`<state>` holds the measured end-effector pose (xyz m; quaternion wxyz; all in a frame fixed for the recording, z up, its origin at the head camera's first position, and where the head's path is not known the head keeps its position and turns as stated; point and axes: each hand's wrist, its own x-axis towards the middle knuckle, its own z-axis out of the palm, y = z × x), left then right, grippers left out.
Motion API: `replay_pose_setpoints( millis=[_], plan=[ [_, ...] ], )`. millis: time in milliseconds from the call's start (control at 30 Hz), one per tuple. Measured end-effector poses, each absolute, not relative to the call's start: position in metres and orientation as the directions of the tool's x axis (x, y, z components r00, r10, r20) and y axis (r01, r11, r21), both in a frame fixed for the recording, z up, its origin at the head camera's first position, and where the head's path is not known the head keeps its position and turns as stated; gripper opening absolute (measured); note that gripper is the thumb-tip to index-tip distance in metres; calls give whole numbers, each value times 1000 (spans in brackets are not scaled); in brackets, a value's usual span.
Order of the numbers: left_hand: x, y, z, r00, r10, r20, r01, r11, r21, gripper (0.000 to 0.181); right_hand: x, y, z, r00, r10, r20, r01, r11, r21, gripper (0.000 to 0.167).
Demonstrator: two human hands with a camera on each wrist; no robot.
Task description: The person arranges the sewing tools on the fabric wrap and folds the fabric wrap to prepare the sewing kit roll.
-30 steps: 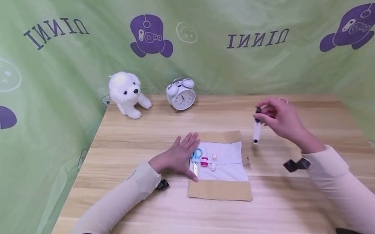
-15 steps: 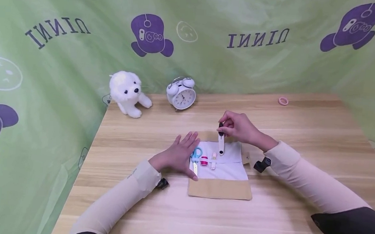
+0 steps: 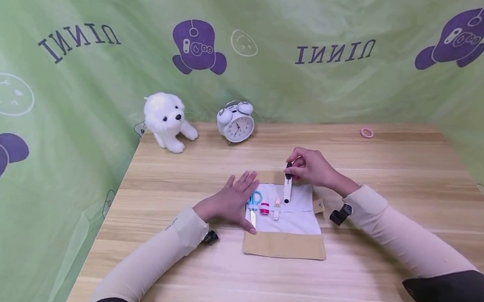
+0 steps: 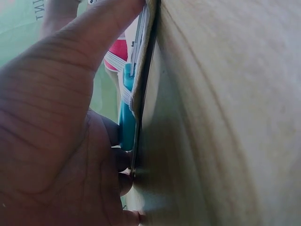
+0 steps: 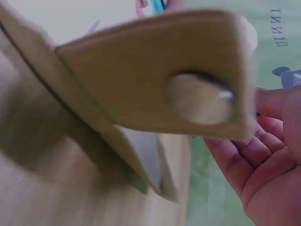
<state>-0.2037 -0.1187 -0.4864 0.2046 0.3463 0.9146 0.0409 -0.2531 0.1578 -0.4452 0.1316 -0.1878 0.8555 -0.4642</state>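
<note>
A tan sewing pouch (image 3: pixel 286 244) with a white lining lies unfolded on the table. Its elastic band holds blue-handled scissors (image 3: pixel 254 198), a red thread spool (image 3: pixel 265 209) and a small pink-and-clear tube (image 3: pixel 277 209). My left hand (image 3: pixel 231 202) rests spread on the pouch's left edge, beside the scissors, with the fingers fairly straight. Between thumb and fingers my right hand (image 3: pixel 312 168) pinches the black end of a slim white tool (image 3: pixel 287 190), whose exact kind is unclear. The tool points down over the lining, right of the tube. The right wrist view shows the pouch's snap flap (image 5: pixel 155 75) close up.
At the back left sit a white plush dog (image 3: pixel 165 119) and a white alarm clock (image 3: pixel 236 123). A pink ring (image 3: pixel 366 133) lies near the table's back edge. Green printed cloth (image 3: pixel 272 92) hangs behind the wooden table (image 3: pixel 171 183).
My right hand has brought the slim white tool leftward from beside the pouch to over its lining, then barely moved in the last half second. My left hand has stayed put.
</note>
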Motion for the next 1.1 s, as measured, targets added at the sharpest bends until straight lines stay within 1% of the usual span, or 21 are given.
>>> replay_pose_setpoints(
  millis=[100,233,333,600,1100],
  plan=[
    [-205,-119,-489,-672,655,-344,622,752,217,140,-251,159,-443,-899,-434,-58,-173,474,-863,21],
    [-206,-120,-492,-672,658,-340,628,749,209,139,-248,160,-446,-886,-460,-55,-188,465,-865,20],
    [-206,-119,-492,-676,657,-334,627,751,208,139,-246,162,-450,-879,-476,-35,-214,459,-862,20],
    [-205,-118,-490,-680,647,-344,626,757,187,140,-248,167,-452,-868,-495,34,-249,375,-893,19],
    [-205,-119,-492,-681,650,-339,626,756,192,141,-250,165,-461,-867,-495,-54,-175,405,-898,18]
  ],
)
